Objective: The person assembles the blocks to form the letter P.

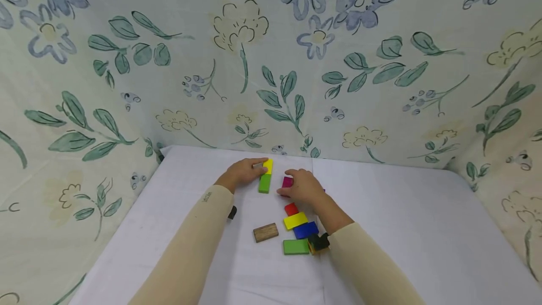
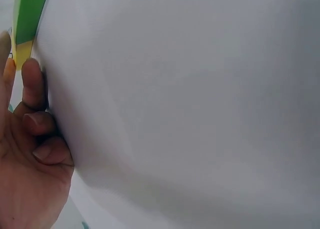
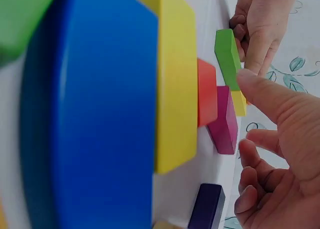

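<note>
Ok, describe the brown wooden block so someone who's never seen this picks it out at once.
Start at the white-covered table and look between the two beige sleeves. The brown wooden block lies there by itself, left of the green block nearest the person. Its visible wood grain sets it apart from the solid-coloured blocks to its right.

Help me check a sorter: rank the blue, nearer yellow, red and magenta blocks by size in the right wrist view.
1. Blue block
2. Nearer yellow block
3. Red block, magenta block: too alike to rank
</note>
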Available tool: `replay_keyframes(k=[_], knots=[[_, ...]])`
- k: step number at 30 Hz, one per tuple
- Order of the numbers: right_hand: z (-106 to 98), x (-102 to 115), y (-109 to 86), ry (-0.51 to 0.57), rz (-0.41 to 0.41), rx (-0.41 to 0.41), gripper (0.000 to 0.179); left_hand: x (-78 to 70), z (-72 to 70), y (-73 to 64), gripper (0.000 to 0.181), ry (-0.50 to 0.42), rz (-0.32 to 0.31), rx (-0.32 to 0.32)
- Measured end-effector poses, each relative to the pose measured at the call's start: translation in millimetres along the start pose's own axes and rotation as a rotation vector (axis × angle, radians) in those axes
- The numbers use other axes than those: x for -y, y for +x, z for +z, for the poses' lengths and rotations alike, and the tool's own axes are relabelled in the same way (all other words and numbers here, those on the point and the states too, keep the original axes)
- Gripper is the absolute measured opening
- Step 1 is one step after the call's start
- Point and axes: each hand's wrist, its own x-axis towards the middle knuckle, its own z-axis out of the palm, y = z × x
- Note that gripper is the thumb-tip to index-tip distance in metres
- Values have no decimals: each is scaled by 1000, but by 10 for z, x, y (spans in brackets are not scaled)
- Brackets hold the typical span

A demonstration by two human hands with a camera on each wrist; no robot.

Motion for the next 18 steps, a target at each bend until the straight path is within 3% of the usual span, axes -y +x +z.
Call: replay_keyframes(k=[11, 18], knots=[[-38, -119, -52, 38, 40, 33, 71, 48, -78, 107, 85, -57, -10, 149], [-22, -147, -36, 32, 48, 26, 74, 22, -116, 121, 89, -41, -38, 174]])
